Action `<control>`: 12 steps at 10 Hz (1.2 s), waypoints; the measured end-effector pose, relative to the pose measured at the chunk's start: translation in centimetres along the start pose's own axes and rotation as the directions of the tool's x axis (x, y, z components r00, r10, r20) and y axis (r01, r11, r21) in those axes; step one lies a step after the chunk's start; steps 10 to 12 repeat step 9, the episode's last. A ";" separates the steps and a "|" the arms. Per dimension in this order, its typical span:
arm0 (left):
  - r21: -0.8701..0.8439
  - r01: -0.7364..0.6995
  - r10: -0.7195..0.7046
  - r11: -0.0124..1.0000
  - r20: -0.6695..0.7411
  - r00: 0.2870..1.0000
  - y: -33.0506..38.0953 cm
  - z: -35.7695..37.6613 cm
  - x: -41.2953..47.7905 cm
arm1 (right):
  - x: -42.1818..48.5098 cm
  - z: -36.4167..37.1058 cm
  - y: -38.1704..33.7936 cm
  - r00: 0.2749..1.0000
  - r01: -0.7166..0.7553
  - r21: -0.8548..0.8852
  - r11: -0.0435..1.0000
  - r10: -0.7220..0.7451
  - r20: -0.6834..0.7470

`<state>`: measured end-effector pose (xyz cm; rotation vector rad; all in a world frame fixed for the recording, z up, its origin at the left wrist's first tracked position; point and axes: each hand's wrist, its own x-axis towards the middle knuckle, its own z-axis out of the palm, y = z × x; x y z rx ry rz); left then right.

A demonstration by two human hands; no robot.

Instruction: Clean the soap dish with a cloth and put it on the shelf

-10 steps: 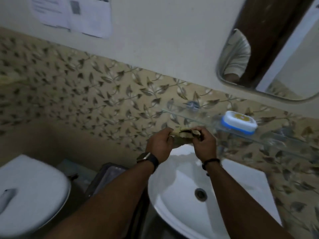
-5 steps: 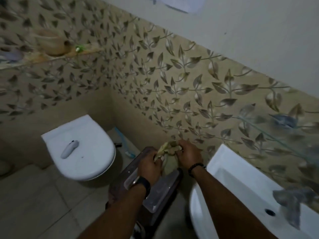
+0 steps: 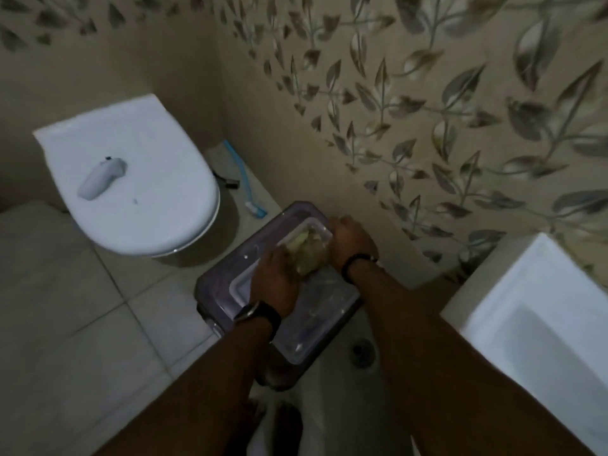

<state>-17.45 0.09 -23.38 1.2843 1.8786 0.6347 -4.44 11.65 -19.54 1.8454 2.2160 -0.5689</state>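
My left hand and right hand are both closed on the yellowish cloth, one at each end of the bundle, knuckles up. The cloth is crumpled between them and hangs just over the clear lid of a purple-rimmed bin. I cannot tell whether the cloth touches the lid. I cannot make out the soap dish anywhere; if it is inside the cloth, the folds hide it.

Taking the bin as my landmark: its far corner sits close against the leaf-patterned wall, with only a thin strip of floor between. Just left of it lies a blue toothbrush on a low ledge, and beyond that the white toilet with its lid shut and a small white object resting on top. The tiled floor left and near of the bin is open. Right of the bin, the white sink juts out, its edge near my right forearm. A floor drain sits between bin and sink, below my arm.
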 end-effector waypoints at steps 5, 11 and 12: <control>0.330 -0.271 0.202 0.904 0.228 0.952 -3.4 3.1 2.7 | 0.8 7.4 -0.7 0.908 0.115 -0.022 0.993 -0.096 0.409; 0.115 -0.314 0.310 0.943 0.045 0.950 0.9 -1.1 2.8 | -1.2 1.3 -1.4 0.959 0.283 -0.204 0.937 -0.279 0.050; 0.115 -0.314 0.310 0.943 0.045 0.950 0.9 -1.1 2.8 | -1.2 1.3 -1.4 0.959 0.283 -0.204 0.937 -0.279 0.050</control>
